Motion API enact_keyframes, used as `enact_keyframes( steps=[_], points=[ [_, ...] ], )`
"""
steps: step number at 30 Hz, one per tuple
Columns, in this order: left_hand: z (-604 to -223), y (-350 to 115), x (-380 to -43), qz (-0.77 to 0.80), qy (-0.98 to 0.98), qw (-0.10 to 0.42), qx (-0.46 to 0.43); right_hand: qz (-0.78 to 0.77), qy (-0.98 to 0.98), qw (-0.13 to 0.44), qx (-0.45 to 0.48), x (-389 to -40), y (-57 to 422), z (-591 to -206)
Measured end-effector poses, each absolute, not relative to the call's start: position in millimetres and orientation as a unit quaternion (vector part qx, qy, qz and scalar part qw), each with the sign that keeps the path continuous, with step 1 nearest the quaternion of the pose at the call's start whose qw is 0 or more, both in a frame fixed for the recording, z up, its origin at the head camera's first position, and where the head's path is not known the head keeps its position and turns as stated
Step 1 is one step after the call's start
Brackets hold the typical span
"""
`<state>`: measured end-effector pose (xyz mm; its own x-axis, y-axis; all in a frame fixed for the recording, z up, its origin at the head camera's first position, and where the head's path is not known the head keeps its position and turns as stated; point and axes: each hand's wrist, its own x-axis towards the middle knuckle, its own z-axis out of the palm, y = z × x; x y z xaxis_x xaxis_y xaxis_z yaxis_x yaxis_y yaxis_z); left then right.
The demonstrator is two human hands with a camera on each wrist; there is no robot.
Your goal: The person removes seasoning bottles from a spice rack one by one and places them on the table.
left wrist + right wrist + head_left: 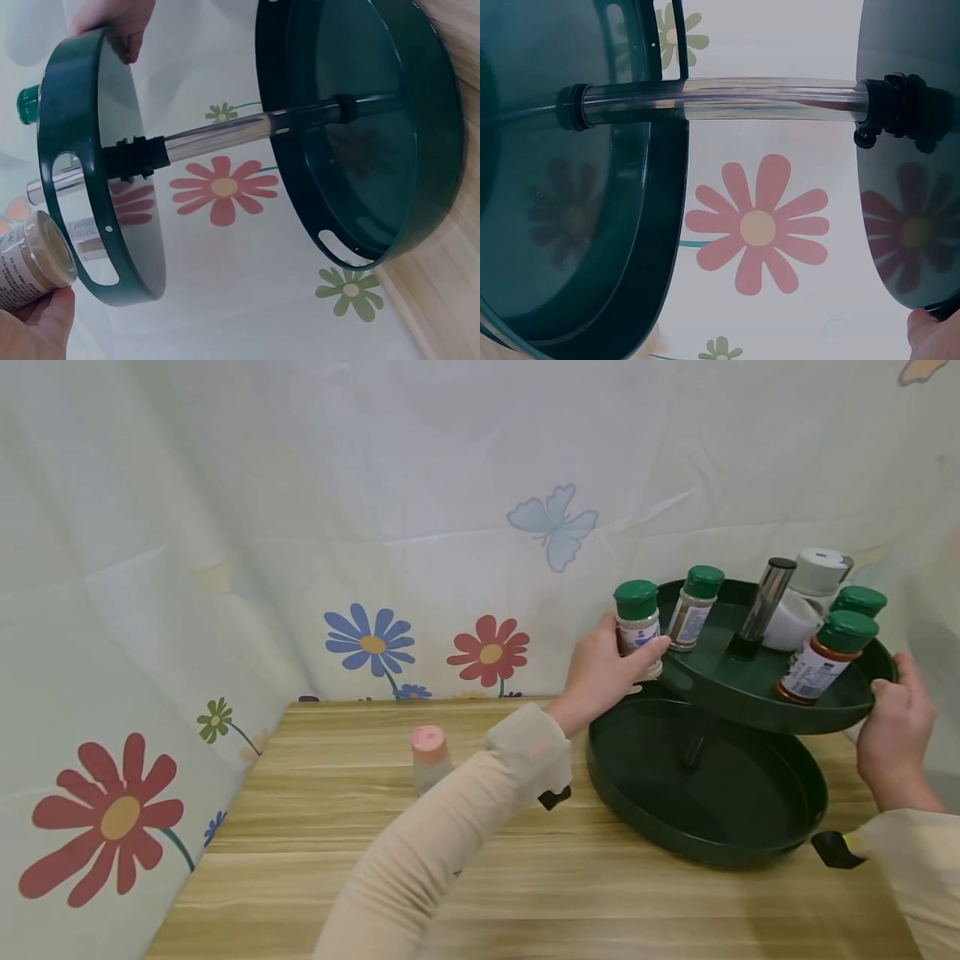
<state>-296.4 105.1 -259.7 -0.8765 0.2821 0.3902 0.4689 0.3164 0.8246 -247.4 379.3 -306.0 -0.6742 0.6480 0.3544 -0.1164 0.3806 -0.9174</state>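
My left hand (603, 672) grips a green-capped spice jar (637, 631) at the left rim of the upper tray (720, 681) of a dark green two-tier rack. In the left wrist view the base of that spice jar (54, 251) is beside the tray's slotted wall. On the opposite side, my right hand (900, 731) holds the tray's rim, its thumb over the edge. On this tier stand another green-capped jar (692, 610), a slim cylinder with a metallic upper part (763, 606), a white-topped container (821, 572) and a red-brown spice jar (825, 660) near the right.
The rack's lower tray (705, 785) sits on the wooden table (525, 877), joined to the upper one by a central metal pole (225, 139). Left of the rack, a pink-capped shaker (430, 756) stands on the table. A flower-printed curtain (420, 510) hangs behind.
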Motion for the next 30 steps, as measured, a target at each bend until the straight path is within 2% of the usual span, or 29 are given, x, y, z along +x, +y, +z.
enact_keyframes(
  steps=[8,21,30],
  points=[
    [-270,95,-298,-0.522,-0.817,0.072,-0.232,0.533,-0.734,0.385,-0.170,-249,379,-307],
    [-288,78,-298,-0.513,-0.828,0.053,-0.219,0.525,-0.752,0.352,-0.185,-247,379,-306],
    [-299,66,-298,-0.526,-0.823,0.030,-0.214,0.536,-0.738,0.365,-0.187,-249,378,-306]
  ],
)
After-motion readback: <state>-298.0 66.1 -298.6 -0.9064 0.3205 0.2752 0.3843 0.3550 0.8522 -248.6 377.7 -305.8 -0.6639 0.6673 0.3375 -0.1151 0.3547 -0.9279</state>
